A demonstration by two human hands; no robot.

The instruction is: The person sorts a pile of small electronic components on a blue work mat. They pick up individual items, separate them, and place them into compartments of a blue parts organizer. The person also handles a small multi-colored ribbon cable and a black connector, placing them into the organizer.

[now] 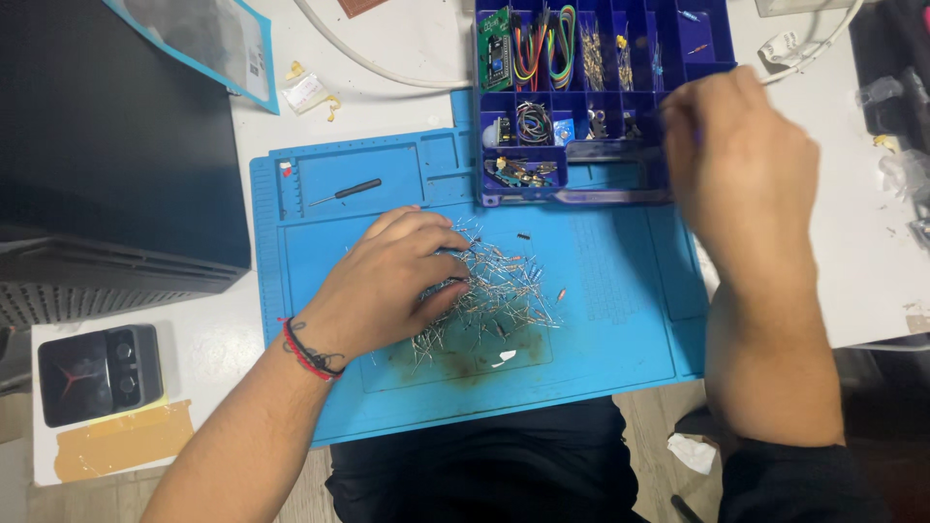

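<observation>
The left hand [392, 281] is laid palm down on a pile of resistors [494, 291] near the middle of the blue mat [620, 310], fingers curled loosely over the pile's left part; whether any resistor is pinched cannot be told. A red and black cord is worn at that wrist. The right hand [741, 160] is raised over the mat's far right corner, at the right edge of the blue parts box [697, 39], fingertips drawn together at the box; what is pinched, if anything, is blurred. The box is set on the mat's far edge, with jumper wires [542, 44] and small parts in its compartments. A small screwdriver [349, 191] is lying in the mat's far left tray. A black case [116, 145] is standing left of the mat, a small black device [97, 373] nearer the near left table corner.
</observation>
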